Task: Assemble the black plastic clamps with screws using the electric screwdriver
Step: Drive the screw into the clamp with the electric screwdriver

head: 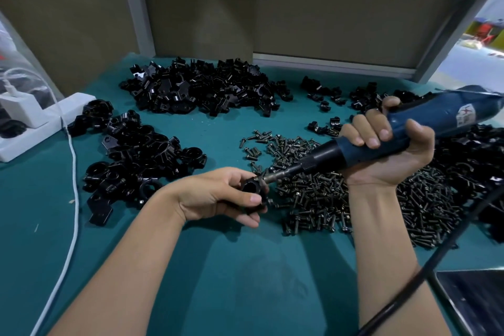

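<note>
Above the screw pile (321,194): electric screwdriver (381,139), long axis slanting lower-left, bit tip on black clamp (252,191). Right hand (387,150) grips its handle; left hand (218,194) holds the clamp.

A factory assembly station is indicated: a bench is covered with a teal mat (245,267) and heaped in bulk with black clamp parts (201,90) and loose screws (313,199) (far too many to count). Brown partition panels (341,24) framed in grey metal are set behind it, and a white power strip (41,131) is laid at the left edge.
</note>
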A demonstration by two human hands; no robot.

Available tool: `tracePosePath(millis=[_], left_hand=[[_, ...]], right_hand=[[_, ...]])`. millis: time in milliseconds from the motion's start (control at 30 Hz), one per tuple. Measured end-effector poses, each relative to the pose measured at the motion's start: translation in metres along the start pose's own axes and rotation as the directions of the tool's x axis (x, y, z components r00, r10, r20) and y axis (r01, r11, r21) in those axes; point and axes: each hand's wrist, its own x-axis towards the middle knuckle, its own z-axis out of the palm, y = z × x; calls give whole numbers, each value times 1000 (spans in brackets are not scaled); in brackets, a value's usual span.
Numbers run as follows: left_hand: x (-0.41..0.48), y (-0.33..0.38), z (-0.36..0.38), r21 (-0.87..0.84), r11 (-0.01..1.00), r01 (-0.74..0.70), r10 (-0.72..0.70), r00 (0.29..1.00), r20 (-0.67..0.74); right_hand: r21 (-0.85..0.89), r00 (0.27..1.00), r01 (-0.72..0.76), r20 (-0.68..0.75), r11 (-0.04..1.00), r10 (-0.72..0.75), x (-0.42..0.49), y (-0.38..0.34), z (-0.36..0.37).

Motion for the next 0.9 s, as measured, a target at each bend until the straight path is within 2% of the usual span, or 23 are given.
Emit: tracePosePath(millis=[133,267,433,900], left_hand=[[0,-1,-3,-74,996,-47,38,992,-123],[5,-2,-3,-159,977,-141,111,977,-182],[5,-6,-8,-86,981,-173,157,974,-165],[3,-6,-6,98,955,-281,295,936,-191]], right_hand=[[-30,989,92,-115,995,-95,0,-7,-6],[-124,980,75,-175,990,-96,1,-2,-11],[-157,970,38,-232,987,-74,0,2,-16],[-93,949,58,-303,994,-84,0,9,-22]])
